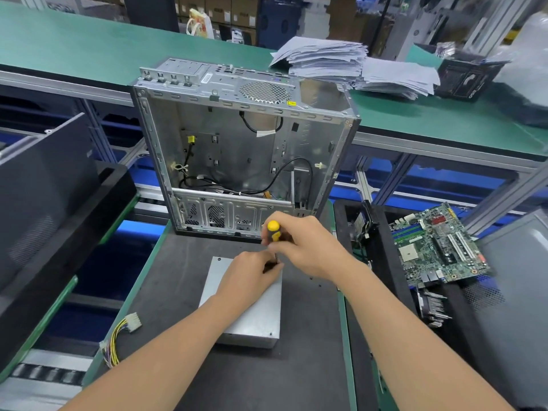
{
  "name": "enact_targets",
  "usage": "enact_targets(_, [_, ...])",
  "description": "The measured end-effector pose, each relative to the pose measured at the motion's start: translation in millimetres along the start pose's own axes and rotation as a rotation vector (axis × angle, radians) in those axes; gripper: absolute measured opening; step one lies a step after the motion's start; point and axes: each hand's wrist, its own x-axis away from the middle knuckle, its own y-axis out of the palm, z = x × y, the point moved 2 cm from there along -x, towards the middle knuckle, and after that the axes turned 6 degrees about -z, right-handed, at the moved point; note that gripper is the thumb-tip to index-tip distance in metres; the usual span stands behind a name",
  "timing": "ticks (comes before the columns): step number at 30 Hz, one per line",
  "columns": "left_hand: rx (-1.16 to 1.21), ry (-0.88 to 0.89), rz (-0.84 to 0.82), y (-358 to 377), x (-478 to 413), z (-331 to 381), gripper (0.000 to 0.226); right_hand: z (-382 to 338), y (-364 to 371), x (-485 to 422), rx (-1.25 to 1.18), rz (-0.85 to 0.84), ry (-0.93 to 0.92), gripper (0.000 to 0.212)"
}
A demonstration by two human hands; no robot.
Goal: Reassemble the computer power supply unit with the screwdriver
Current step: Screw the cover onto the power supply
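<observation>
Where a dark grey mat [296,366] covers my bench, among green-topped tables [89,46], the flat grey metal power supply box [255,315] lies beneath my grip. My right hand [305,247] grips the yellow-and-black screwdriver [274,232] upright at its far corner; my left hand [249,277] pinches the shaft.

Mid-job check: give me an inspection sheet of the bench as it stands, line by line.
Surface: dark mat on a green-edged bench.
Job's things: grey power supply unit lies flat on the mat; screwdriver, with a yellow-and-black handle, stands upright at the unit's far right corner.
Clutter: a few dark specks on the mat, too small to identify.
Hands: right hand grips the screwdriver handle; left hand pinches its shaft over the unit.
Cables: yellow wire bundle with a white connector lies at the mat's left edge.
Surroundings: open computer case behind the mat; motherboard on the right; paper stack on the far bench.
</observation>
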Motion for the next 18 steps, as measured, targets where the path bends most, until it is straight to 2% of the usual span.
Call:
enact_targets(4, [0.040, 0.000, 0.006, 0.2, 1.1, 0.0, 0.015, 13.3, 12.3, 4.9, -0.130, 0.317, 0.102, 0.017])
enact_targets(6, [0.057, -0.003, 0.007, 0.8, 1.2, -0.2, 0.013, 19.7, 15.3, 11.4, -0.213, 0.475, 0.204, 0.028])
enact_targets(8, [0.074, 0.000, 0.004, 1.8, 1.2, 0.2, 0.013, 22.6, 16.2, 15.3, -0.237, 0.563, 0.262, 0.038])
enact_targets(11, [0.065, 0.003, -0.002, -0.3, 1.2, 1.2, 0.012, 20.1, 13.6, 12.7, -0.158, 0.489, 0.208, 0.037])
enact_targets(14, [0.057, 0.009, -0.015, -1.6, 1.4, 1.2, 0.013, 16.1, -1.0, 9.0, -0.052, 0.240, 0.054, 0.019])
enact_targets(16, [0.052, 0.010, -0.026, -2.3, 1.4, 1.3, 0.015, 11.0, -8.2, 8.2, -0.049, 0.048, -0.037, 0.026])
enact_targets(18, [0.054, 0.016, -0.022, -2.3, 1.6, 1.3, 0.016, 6.9, -9.0, 6.7, -0.077, 0.027, -0.036, 0.029])
